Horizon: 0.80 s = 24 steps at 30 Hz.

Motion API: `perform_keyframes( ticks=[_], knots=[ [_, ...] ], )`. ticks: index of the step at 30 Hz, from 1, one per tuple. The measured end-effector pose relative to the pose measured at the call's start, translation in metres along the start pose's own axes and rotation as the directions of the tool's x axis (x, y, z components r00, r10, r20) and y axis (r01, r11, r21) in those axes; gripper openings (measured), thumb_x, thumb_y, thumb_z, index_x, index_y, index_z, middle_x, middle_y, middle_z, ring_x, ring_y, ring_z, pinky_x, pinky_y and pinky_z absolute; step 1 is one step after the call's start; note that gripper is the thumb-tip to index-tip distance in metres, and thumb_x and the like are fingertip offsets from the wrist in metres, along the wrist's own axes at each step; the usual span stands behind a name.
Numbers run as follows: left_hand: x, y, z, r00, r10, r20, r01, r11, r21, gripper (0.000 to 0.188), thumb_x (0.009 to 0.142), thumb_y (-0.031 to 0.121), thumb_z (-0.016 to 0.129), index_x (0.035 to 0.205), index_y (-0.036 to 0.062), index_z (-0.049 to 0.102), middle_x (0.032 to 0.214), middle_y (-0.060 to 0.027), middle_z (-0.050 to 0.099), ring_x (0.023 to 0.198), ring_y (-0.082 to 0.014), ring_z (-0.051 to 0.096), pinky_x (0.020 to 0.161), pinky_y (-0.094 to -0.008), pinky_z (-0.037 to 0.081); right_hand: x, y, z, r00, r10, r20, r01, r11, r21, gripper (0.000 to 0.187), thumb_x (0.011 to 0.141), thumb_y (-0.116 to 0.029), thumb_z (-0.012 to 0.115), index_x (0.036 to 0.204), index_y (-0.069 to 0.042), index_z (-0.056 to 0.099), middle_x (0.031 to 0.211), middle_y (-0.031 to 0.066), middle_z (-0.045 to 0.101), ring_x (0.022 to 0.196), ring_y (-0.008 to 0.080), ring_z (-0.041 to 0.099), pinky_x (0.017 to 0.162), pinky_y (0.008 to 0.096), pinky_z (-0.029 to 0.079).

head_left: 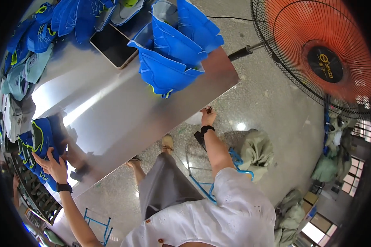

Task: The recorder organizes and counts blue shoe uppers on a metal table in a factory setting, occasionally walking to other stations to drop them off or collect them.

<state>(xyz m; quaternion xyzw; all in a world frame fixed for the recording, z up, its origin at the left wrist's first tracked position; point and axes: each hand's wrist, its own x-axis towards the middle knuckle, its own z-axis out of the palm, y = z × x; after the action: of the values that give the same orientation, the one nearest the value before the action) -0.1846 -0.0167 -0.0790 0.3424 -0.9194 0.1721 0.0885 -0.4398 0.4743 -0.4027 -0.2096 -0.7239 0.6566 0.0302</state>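
Note:
At the left end of the table, my left hand rests its spread fingers against a row of blue shoe uppers with yellow-green trim. The fingers touch them without wrapping round. My right hand is beyond the table's near right edge, its fingers closed around a small dark thing too small to make out. Across the table from it stands a cluster of blue shoe uppers, nested together. Each wrist wears a black band.
A shiny metal table lies in front of me, with a phone on it. More blue uppers and grey-green pieces fill the far left. A large orange fan stands right. A blue-framed stool is beside me.

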Motion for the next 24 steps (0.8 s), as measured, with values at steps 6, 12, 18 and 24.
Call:
perform_keyframes(
  ticks=[6,12,18,24],
  knots=[
    [0.002,0.008,0.005,0.998,0.055,-0.032,-0.056,0.998,-0.028,0.049,0.069,0.004,0.062,0.113,0.021,0.048,0.142,-0.0208,0.003,0.13,-0.0413,0.011,0.097,-0.053,0.025,0.052,-0.037,-0.018,0.991,-0.135,0.024,0.137,0.979,-0.148,0.008,0.078,0.003,0.057,0.083,0.001,0.052,0.067,0.0046,0.054,0.061,0.0133,0.056,0.06,0.0274,0.047],
    [-0.001,0.005,0.008,1.0,0.022,-0.008,-0.022,1.0,0.011,0.049,0.069,0.005,0.061,0.113,0.0223,0.048,0.142,-0.0211,0.002,0.13,-0.0413,0.011,0.095,-0.0531,0.028,0.059,-0.045,-0.03,0.945,-0.152,0.29,0.271,0.86,-0.432,0.005,0.078,0.001,0.055,0.081,-0.003,0.052,0.071,0.0088,0.06,0.06,0.0233,0.057,0.058,0.0311,0.045],
    [0.001,0.008,0.008,0.999,0.05,-0.021,-0.05,0.999,0.017,0.05,0.07,0.006,0.061,0.115,0.0224,0.047,0.142,-0.0212,0.0,0.129,-0.042,0.01,0.093,-0.0538,0.029,0.006,-0.04,-0.061,0.843,-0.071,0.534,0.399,0.747,-0.531,0.014,0.079,-0.003,0.055,0.093,-0.007,0.059,0.083,0.0146,0.061,0.073,0.0292,0.057,0.06,0.0346,0.044],
    [0.003,0.012,0.008,1.0,0.018,0.004,-0.018,0.999,0.038,0.05,0.07,0.006,0.061,0.114,0.0225,0.047,0.142,-0.022,0.001,0.13,-0.0422,0.009,0.094,-0.054,0.029,0.034,-0.089,-0.057,0.519,-0.366,0.772,0.853,0.273,-0.444,0.021,0.075,0.001,0.05,0.091,-0.009,0.059,0.096,0.0083,0.061,0.078,0.0298,0.058,0.066,0.0372,0.048]
  ],
)
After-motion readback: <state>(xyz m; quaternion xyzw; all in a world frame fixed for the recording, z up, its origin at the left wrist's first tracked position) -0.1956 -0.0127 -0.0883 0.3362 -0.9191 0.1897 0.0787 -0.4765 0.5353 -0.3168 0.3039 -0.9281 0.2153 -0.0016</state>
